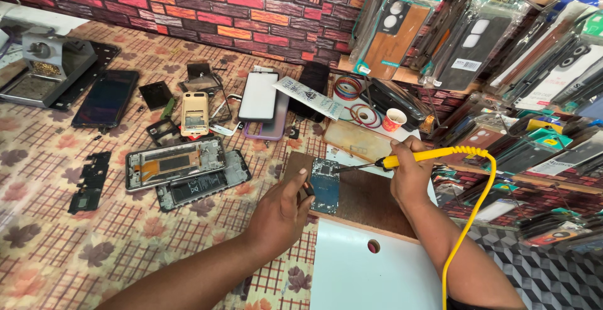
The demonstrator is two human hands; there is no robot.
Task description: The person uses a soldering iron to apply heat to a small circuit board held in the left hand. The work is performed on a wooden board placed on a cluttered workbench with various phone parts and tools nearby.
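- To your right, phone-case packages (pixel 402 24) hang in clear sleeves against the brick-pattern wall (pixel 207 8); 1 is wood-brown with a teal header, others are black, grey or white.
- A long white label strip (pixel 309 97) with dark print lies tilted near coloured rolls of wire (pixel 348 88), and a small red-and-white paper cup (pixel 394 119) stands just beside them.
- The circuit board (pixel 325 185) is blue-green, rectangular and dotted with small metal parts; it lies flat on a brown wooden board (pixel 370 200), which rests on a white surface (pixel 370 272) right in front of you.
- Your left hand (pixel 284 208) is curled, its fingertips pressing the board's left edge and pinning it down.
- Your right hand (pixel 409 175) is closed around the yellow handle of a soldering iron (pixel 402 159), whose dark tip touches the circuit board's upper right corner; its yellow cord (pixel 477 209) loops down past your forearm.
- 2 opened phones (pixel 179 168) lie left of the wooden board on the patterned cloth (pixel 94 247), with a gold case (pixel 194 113) and a dark screen (pixel 105 98) further back.
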